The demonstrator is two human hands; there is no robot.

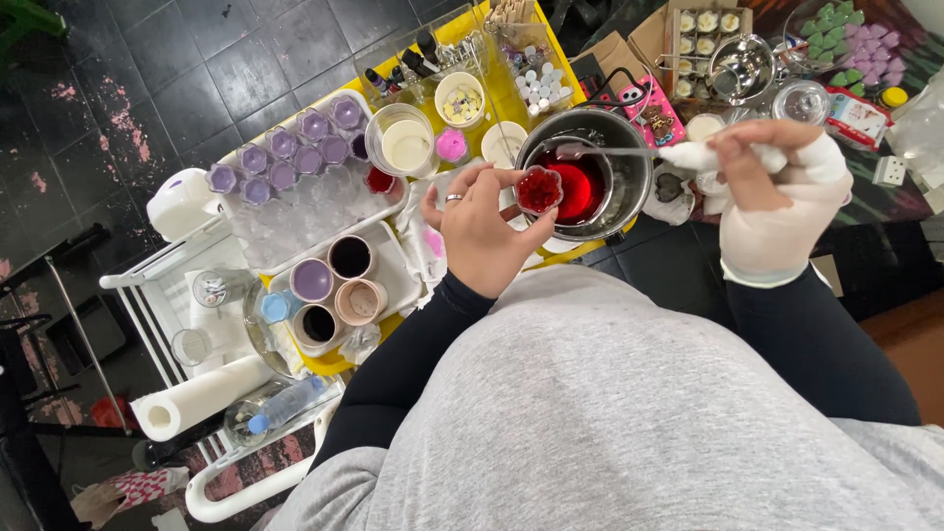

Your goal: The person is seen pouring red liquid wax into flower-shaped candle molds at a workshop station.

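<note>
Left hand [482, 231] gripped a red-filled cup [539, 190]; right hand [772, 202] (cloth-wrapped) grasped the pot [588, 177] handle. A tilt risked spilling red liquid.

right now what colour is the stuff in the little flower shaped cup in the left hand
Red, matching the liquid in the metal pot; the flower-shaped cup shows best in the head view.

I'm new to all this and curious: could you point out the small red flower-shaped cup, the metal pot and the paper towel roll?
Red flower-shaped cup [539, 190], head view, on its red filling.
Metal pot [637, 177], head view, right rim.
Paper towel roll [202, 395], head view, middle of its side.
</note>
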